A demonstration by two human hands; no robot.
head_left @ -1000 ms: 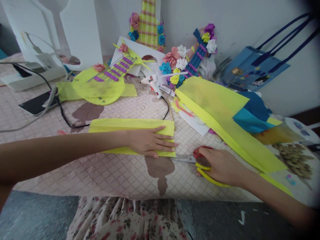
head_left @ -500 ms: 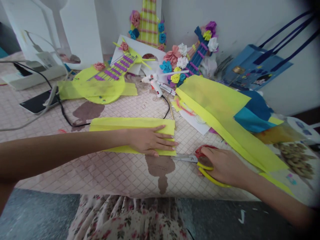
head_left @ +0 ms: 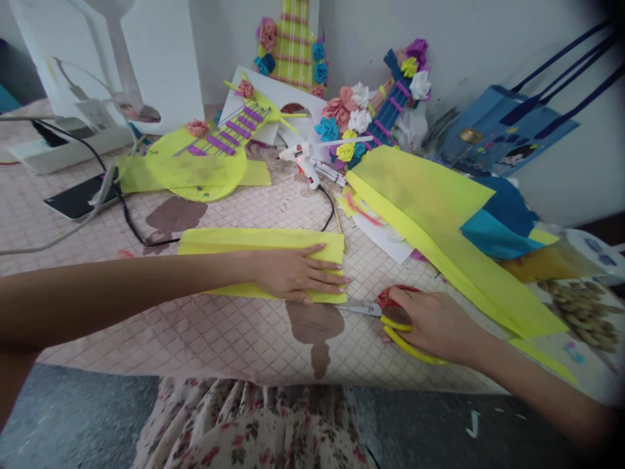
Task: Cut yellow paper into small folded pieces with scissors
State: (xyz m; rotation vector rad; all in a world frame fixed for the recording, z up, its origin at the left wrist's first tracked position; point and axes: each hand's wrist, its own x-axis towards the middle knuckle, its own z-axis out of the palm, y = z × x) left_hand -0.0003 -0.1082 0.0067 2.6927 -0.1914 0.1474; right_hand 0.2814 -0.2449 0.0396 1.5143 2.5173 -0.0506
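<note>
My left hand (head_left: pixel 293 277) lies flat with fingers stretched out on a folded yellow sheet (head_left: pixel 263 239), pressing it to the table. The sheet looks like crepe paper or thin fabric; I cannot tell which. In my right hand (head_left: pixel 434 319) are scissors (head_left: pixel 366 308) with red and yellow handles. Their blades point left, and the tip meets the sheet's lower right corner. Whether the tip lies under or beside the edge is hard to see. A larger yellow sheet (head_left: pixel 430 202) lies beyond my right hand, slanting across the table's right side.
A white hot glue gun (head_left: pixel 305 166) with a black cord lies behind the folded sheet. Paper guitars with paper flowers, one a yellow guitar (head_left: pixel 195 179), stand or lie at the back. A power strip (head_left: pixel 68 148), a phone (head_left: pixel 78 195) and a blue bag (head_left: pixel 502 133) are also there.
The scissors and my right hand have shifted slightly left, bringing the blades a little farther along the sheet's lower corner. My left hand keeps its place on the sheet. The view has shifted slightly.
</note>
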